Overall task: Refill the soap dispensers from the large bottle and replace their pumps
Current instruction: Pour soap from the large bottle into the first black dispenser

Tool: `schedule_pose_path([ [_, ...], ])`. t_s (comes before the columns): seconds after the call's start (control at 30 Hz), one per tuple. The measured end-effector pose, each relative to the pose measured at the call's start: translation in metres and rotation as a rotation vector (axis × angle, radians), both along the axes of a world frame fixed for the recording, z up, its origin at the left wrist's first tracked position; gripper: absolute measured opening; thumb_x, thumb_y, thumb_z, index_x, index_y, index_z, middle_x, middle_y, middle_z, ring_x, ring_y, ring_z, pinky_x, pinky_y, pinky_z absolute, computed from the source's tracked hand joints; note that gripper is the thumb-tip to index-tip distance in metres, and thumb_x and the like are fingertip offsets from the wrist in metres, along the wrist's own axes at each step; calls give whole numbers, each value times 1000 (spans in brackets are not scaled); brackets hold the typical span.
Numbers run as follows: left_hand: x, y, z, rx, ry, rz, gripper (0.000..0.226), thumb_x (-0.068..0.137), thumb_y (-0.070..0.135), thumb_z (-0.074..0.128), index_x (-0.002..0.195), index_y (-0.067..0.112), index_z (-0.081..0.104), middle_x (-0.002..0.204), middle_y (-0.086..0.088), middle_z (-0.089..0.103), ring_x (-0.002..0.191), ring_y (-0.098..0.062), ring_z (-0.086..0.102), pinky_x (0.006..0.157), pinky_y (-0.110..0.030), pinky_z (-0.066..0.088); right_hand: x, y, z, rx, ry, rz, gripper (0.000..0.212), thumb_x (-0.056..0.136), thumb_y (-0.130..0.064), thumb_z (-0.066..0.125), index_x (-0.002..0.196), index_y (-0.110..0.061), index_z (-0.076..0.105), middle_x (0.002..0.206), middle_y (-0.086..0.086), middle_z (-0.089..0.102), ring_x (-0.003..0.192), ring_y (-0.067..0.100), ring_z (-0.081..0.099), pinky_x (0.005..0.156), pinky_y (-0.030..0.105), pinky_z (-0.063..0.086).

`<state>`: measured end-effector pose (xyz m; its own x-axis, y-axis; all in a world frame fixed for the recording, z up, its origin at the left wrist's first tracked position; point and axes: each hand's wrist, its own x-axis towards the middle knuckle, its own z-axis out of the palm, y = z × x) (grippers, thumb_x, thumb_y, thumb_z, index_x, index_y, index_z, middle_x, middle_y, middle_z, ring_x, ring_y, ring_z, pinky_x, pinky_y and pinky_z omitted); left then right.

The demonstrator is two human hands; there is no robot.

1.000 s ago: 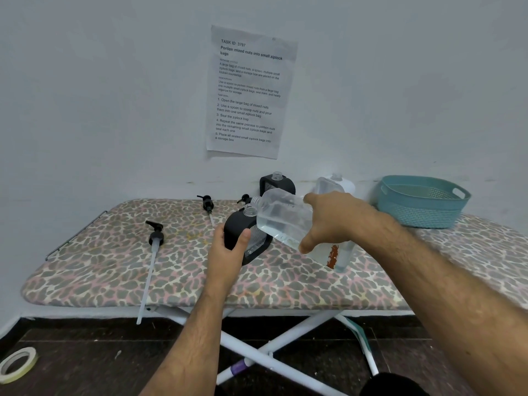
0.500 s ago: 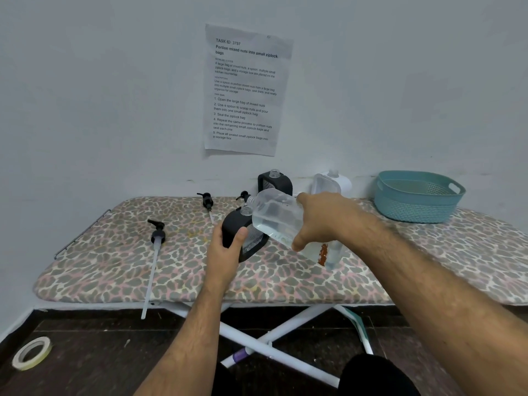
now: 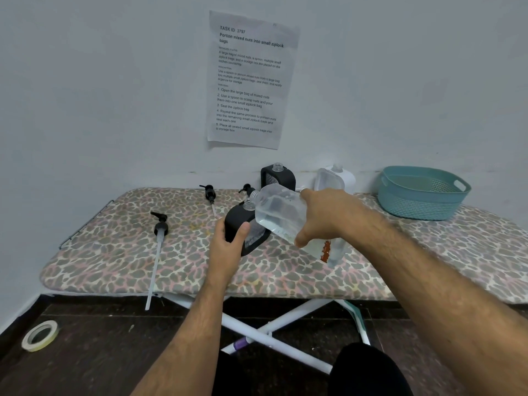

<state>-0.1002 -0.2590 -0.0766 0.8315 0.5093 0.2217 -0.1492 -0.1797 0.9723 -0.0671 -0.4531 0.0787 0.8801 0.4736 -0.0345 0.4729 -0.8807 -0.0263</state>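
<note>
Near the surface's (image 3: 114,252) middle, our left hand (image 3: 228,247) grips the dispenser (image 3: 238,221) to steady it while our right hand (image 3: 328,215) grips the bottle (image 3: 280,215), tipped mouth-down over its neck to pour.

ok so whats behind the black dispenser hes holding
A second black dispenser stands uncapped by the wall, a pump lying just before it. The tilted large bottle in the right hand covers the board between them, so anything else there is hidden.

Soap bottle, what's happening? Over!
Left hand grips black dispenser. Right hand tips big bottle over its open neck. Nothing in the way.
</note>
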Motion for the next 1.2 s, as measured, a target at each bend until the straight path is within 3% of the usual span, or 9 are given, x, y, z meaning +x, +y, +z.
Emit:
schedule_pose_path([
  [0.17,2,2,-2,8,-6,-3,33,92,40,62,122,31,52,117,9,63,108,-8,62,90,-29,51,1,0,0,-4,-1,4,90,66,-59,80,138,-22,42,91,-8,49,86,16,50,61,30,41],
  [0.27,2,1,-1,4,-15,-2,34,92,40,62,122,30,52,117,10,63,108,-8,62,90,-27,51,2,0,1,-9,-8,2,89,65,-60,80,137,-22,42,90,-8,49,85,16,49,59,30,40],
  [0.37,2,2,-1,-5,-23,-6,32,93,37,61,122,29,52,116,9,64,109,-10,63,87,-25,52,1,1,1,-15,-8,6,89,65,-59,80,137,-22,42,92,-8,50,85,16,50,62,31,42],
  [0.6,4,3,-4,-8,-26,-7,36,92,41,63,125,30,53,120,8,64,112,-11,62,96,-35,52,2,0,1,-11,-3,9,89,65,-59,81,136,-22,43,94,-6,51,85,16,52,65,32,47],
  [0.83,3,1,-1,-16,-11,3,38,93,36,62,127,21,54,118,5,65,107,-10,64,91,-31,53,2,-1,2,-3,-6,9,86,66,-58,80,135,-22,42,85,-8,47,85,16,50,63,32,43],
  [1.07,2,-1,-1,-25,-15,9,41,94,35,61,131,20,53,118,5,65,107,-8,64,88,-26,53,4,-1,1,-12,-5,15,90,67,-59,80,139,-23,40,95,-7,49,87,16,49,67,33,45],
  [1.2,2,0,-1,-31,-11,13,43,93,37,62,131,19,53,119,4,65,109,-10,64,93,-32,53,5,0,2,-17,2,13,89,67,-58,80,138,-22,40,92,-7,50,86,16,50,65,33,45],
])
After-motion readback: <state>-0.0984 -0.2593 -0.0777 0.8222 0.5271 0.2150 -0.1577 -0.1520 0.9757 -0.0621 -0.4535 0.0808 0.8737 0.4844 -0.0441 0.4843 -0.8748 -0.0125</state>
